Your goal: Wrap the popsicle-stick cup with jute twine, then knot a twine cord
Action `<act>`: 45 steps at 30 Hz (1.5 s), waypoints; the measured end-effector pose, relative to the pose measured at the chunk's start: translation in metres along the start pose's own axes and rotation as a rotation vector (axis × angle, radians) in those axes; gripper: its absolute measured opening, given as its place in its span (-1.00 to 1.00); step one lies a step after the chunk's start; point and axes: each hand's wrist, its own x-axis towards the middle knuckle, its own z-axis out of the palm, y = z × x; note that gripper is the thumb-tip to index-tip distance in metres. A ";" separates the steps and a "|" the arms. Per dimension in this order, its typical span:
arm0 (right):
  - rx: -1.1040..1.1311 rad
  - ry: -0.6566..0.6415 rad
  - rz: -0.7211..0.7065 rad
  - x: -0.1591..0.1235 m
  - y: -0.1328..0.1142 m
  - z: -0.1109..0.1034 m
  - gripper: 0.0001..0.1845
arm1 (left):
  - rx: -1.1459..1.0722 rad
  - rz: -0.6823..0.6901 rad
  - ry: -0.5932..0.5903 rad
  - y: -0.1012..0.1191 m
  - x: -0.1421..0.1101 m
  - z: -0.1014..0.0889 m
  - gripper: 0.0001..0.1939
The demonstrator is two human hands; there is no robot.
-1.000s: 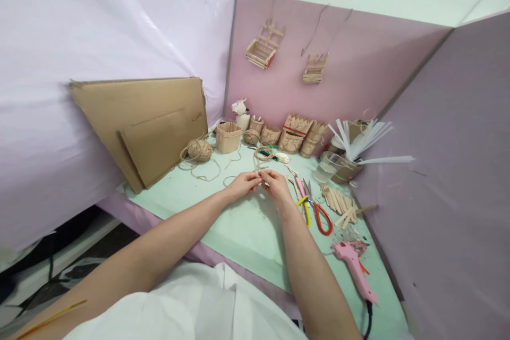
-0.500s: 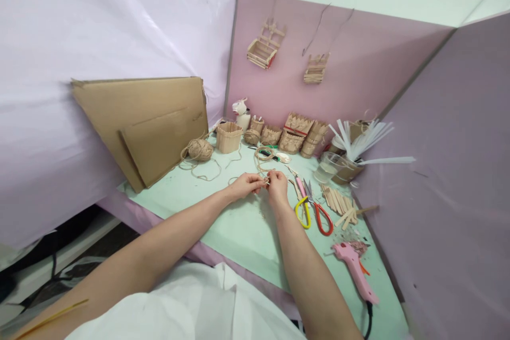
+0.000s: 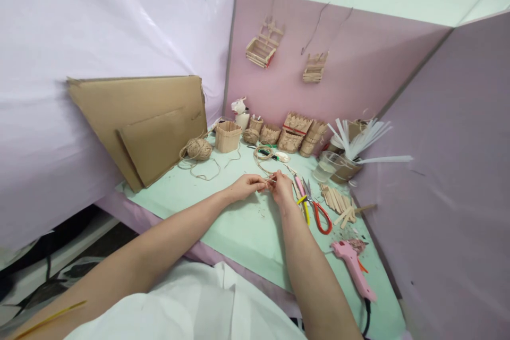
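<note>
Over the middle of the table my left hand (image 3: 249, 186) and my right hand (image 3: 281, 187) meet fingertip to fingertip. Both are closed in a pinch on thin jute twine (image 3: 261, 169), which runs from a loose coil just beyond them down to the fingers. The exact spot between the fingertips is small and partly hidden. Right of my right hand lie scissors (image 3: 321, 218) with one red and one yellow handle; my forearm edges close to the yellow one. A pink-handled tool (image 3: 299, 186) lies next to them.
A twine ball (image 3: 199, 149) and a stick basket (image 3: 228, 137) stand back left. Several small baskets (image 3: 290, 141) line the back. At right are a plastic cup (image 3: 325, 169), white glue sticks (image 3: 360, 141), wooden sticks (image 3: 337, 199) and a pink glue gun (image 3: 354, 268). Cardboard (image 3: 159, 133) leans left.
My right hand has shifted slightly right, its forearm now nearer the scissors and covering part of the yellow handle. My left hand has followed a little to the right.
</note>
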 end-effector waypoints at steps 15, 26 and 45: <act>-0.800 -0.239 -0.915 -0.023 -0.003 0.009 -0.84 | 0.212 0.006 0.422 -0.018 0.007 -0.010 -0.73; -1.018 -0.231 -1.002 -0.025 -0.001 0.007 -0.81 | 0.270 -0.010 0.382 -0.012 0.004 -0.008 -0.74; -0.065 -0.295 -0.165 -0.023 0.007 0.019 -0.76 | 0.295 0.004 0.340 -0.009 0.005 -0.005 -0.74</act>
